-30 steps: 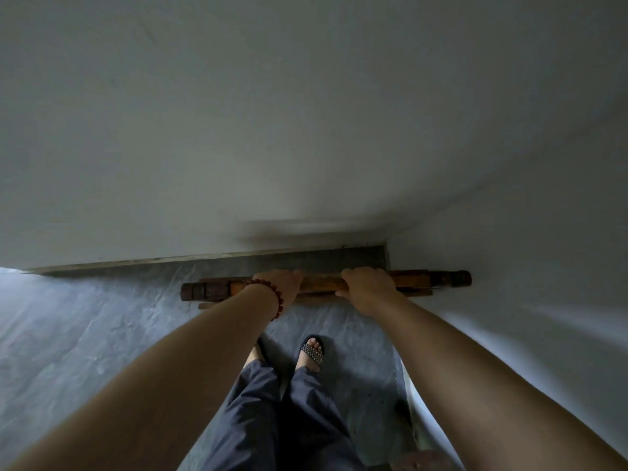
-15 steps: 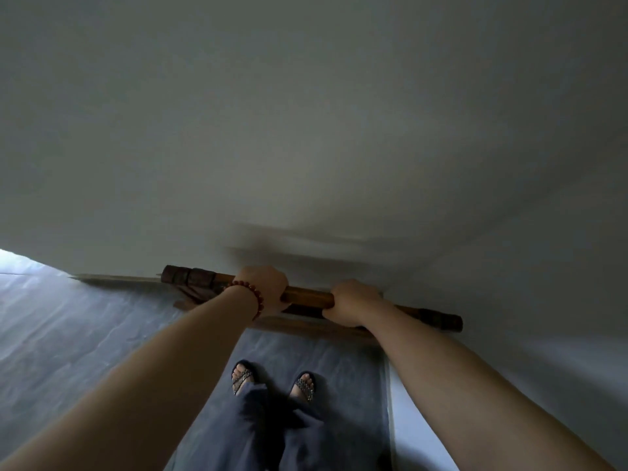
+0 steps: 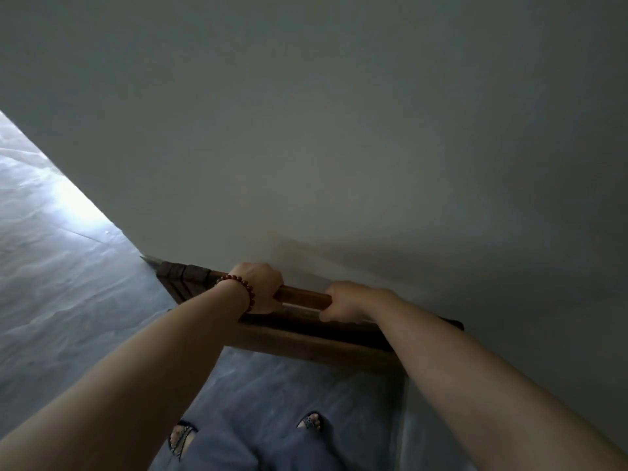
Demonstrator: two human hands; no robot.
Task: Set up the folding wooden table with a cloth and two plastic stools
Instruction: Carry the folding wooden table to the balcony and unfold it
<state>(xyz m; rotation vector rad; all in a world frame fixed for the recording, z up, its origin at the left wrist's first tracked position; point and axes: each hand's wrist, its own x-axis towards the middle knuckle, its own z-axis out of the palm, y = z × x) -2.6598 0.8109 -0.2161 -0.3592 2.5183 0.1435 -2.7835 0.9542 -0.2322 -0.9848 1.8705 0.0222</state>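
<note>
As we stand at the wall (image 3: pixel 339 130), left grip (image 3: pixel 260 287) and right grip (image 3: pixel 343 300) are both curled tight round the top rail (image 3: pixel 304 296) of the folding wooden table (image 3: pixel 306 338) — folded flat, on edge beside it. Stiff, probably heavy — that rail seems the soundest hold.

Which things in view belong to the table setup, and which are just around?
Job: folded wooden table, gripped by the left hand and right hand.
Not the job: wall, floor, bead bracelet, sandals.
</note>
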